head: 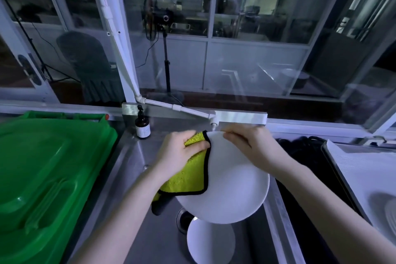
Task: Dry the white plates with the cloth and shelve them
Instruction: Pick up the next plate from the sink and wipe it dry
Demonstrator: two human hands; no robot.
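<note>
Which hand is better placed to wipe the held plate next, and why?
Left. The left hand grips the cloth, which lies against the plate on its left side. The right hand pinches the plate's top rim, holding it above the sink, so it is busy supporting.

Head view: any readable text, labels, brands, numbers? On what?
Pump bottle: white label, print too small and blurred to read.
Green bin lid, cloth, held plate: no text visible.
Nothing else legible.
</note>
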